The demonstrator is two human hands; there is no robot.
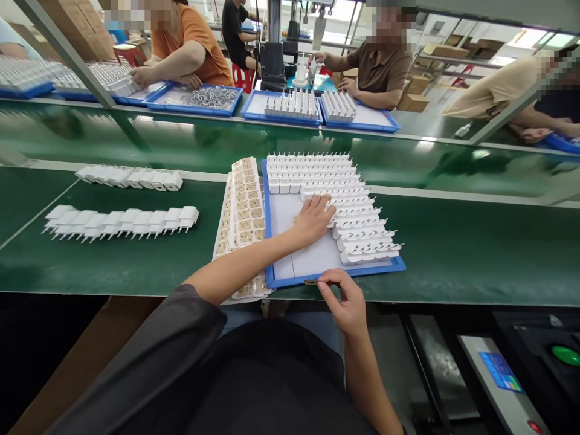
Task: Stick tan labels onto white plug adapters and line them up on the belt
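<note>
My left hand [314, 219] reaches into a blue-rimmed tray [267, 226]. Its fingers curl over a white plug adapter at the inner end of a row, and the hand covers most of that piece. Rows of white plug adapters [357, 208] stand in the tray with their metal pins showing. At the tray's front edge, my right hand [347, 300] pinches a small brownish label [311, 282] between thumb and fingertips. Left of the tray, and partly under my left forearm, lie sheets of tan labels [248, 202] on white backing.
Two lines of white adapters, a front row [120, 222] and a back row [131, 177], lie on the green bench [453, 254] to the left. Across a rail, co-workers sit by blue trays [283, 115]. A panel with a screen [501, 370] is low right.
</note>
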